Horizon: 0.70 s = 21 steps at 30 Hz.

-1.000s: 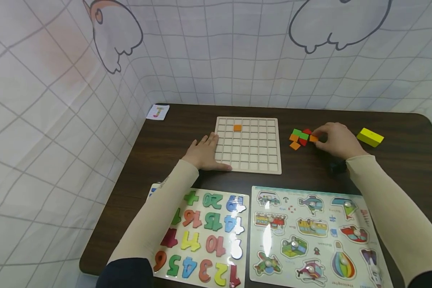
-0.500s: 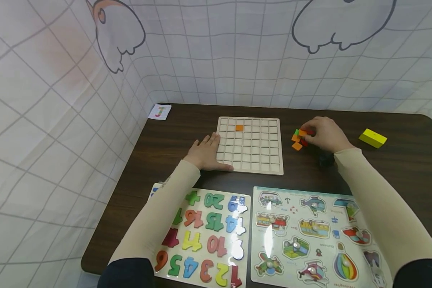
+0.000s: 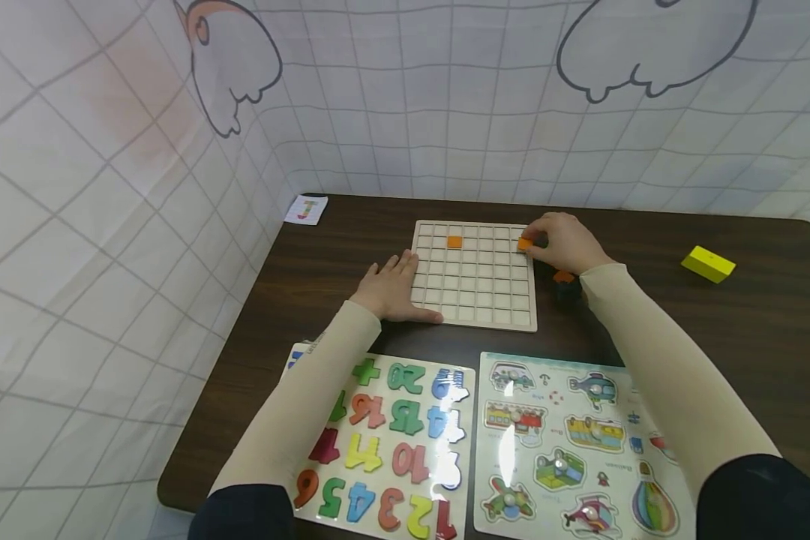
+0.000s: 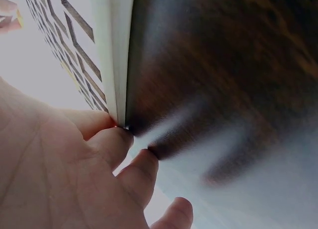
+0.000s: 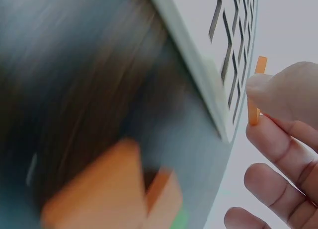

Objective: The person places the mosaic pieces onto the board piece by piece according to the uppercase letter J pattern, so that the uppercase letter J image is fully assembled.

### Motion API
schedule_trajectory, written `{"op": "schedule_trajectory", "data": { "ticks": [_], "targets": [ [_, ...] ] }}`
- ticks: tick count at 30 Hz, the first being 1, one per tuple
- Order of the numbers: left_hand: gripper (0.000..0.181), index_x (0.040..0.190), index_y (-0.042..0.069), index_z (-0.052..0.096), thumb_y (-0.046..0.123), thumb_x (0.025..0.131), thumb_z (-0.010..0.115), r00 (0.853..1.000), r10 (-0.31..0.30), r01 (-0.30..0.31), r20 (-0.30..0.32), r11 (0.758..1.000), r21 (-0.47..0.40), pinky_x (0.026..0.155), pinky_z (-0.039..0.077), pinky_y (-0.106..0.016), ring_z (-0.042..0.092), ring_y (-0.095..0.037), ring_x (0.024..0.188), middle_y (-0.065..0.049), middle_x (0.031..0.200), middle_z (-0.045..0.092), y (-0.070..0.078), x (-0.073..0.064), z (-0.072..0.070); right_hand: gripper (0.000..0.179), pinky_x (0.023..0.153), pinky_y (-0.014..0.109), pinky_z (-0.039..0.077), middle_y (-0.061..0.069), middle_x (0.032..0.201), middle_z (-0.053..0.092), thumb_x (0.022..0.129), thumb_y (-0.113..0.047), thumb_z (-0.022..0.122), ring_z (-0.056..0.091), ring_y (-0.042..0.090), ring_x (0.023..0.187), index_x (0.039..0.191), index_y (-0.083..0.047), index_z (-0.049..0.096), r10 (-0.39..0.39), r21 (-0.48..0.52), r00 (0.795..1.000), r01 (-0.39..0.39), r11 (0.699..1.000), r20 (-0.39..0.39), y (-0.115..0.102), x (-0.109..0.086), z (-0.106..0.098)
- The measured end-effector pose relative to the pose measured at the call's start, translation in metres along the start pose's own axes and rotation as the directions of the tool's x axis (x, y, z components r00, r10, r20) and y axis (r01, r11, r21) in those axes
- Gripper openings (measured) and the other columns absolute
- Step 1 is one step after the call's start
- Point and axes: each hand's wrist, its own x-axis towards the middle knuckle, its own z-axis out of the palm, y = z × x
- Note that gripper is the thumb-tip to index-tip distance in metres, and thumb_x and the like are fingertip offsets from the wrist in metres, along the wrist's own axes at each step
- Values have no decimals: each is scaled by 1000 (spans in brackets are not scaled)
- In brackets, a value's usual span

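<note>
A pale wooden grid board (image 3: 475,292) lies at the middle of the dark table, with one orange square tile (image 3: 454,241) set in a cell near its top. My left hand (image 3: 393,289) rests along the board's left edge, fingers straight and thumb at the lower left corner. Between thumb and fingertip, my right hand (image 3: 567,241) pinches another orange square tile (image 5: 254,107) over the board's upper right edge. Below that wrist, more orange tiles (image 5: 104,194) lie on the table, close to the right wrist camera and blurred; the sleeve and hand hide most of the pile in the head view.
A yellow block (image 3: 708,264) sits at the right of the table. A small card (image 3: 306,209) with a coloured hook shape lies at the back left. In front are a number puzzle board (image 3: 385,450) and a vehicle puzzle board (image 3: 547,517). White gridded cloth (image 3: 405,97) stands behind the table.
My right hand has picked an orange tile from the pile and carried it left to the board's upper right edge. The left hand keeps its place on the board.
</note>
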Motion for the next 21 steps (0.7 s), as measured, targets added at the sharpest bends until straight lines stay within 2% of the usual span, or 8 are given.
{"op": "schedule_trajectory", "data": {
  "ticks": [6, 11, 21],
  "targets": [
    [131, 169, 13, 3, 90, 78, 59, 1000, -2, 2, 1, 1000, 6, 131, 17, -59, 14, -31, 164, -8, 178, 3, 1, 2, 1, 32, 101, 57, 51, 21, 127, 67, 98, -16, 68, 60, 39, 119, 127, -3, 72, -1, 25, 1000, 1, 1000, 20, -14, 20, 15],
    [131, 169, 13, 5, 89, 78, 60, 1000, 0, 0, 0, 1000, -4, 131, 18, -60, 14, -31, 164, -8, 177, 4, 1, 1, 1, 31, 101, 55, 52, 19, 130, 66, 98, -15, 69, 61, 37, 120, 127, -5, 73, 3, 30, 999, -4, 1000, 48, -23, 32, 24],
    [132, 169, 13, 5, 89, 77, 61, 1000, -6, 6, -3, 1000, -18, 131, 17, -59, 14, -31, 164, -7, 177, 4, -2, 0, 1, 29, 103, 55, 49, 16, 127, 68, 98, -16, 71, 60, 37, 121, 126, -7, 75, -37, 1, 997, 37, 999, 72, -38, 46, 27]
  ]
}}
